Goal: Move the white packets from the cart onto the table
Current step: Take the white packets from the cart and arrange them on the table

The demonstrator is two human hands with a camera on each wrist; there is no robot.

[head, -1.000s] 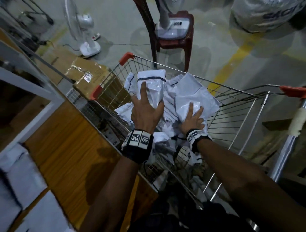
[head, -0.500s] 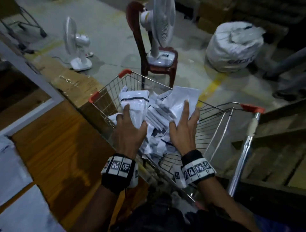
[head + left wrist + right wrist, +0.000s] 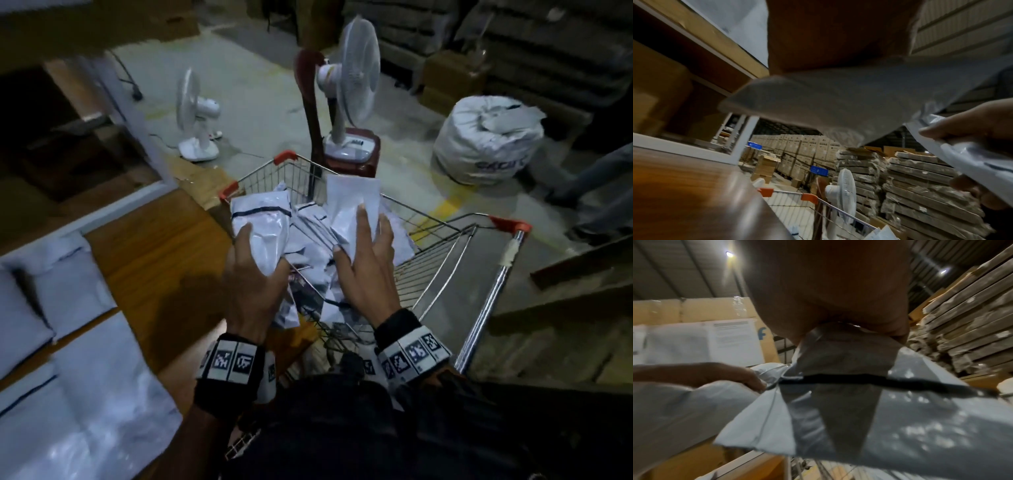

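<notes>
Head view: dim warehouse, grey concrete floor (image 3: pixel 267 102) with a yellow painted line. Wooden table (image 3: pixel 150 260) at left, brown grain top, white-framed shelving behind it. Wire cart (image 3: pixel 442 263) stands against the table's edge, orange corner caps, chrome handle.

Counts: two white pedestal fans, one on the floor (image 3: pixel 197 118), one on a dark red chair (image 3: pixel 349 150). One large white sack (image 3: pixel 489 144) on the floor at right. About four white packets on the table (image 3: pixel 78 404), lying flat at lower left; blurred, count uncertain. Loose heap of packets in the cart (image 3: pixel 308 240), too jumbled to count.

Left hand (image 3: pixel 253 284) grips one packet with a dark stripe (image 3: pixel 263 222), thumb on top, raised over the cart's table side. Right hand (image 3: pixel 366 270) holds a second white packet (image 3: pixel 352 202), fingers spread along it, thumb pinching its edge. Both packets above the heap.

Left wrist view: stacked cardboard cartons (image 3: pixel 803 146) and wrapped flat bundles (image 3: pixel 920 183) in the background.
</notes>
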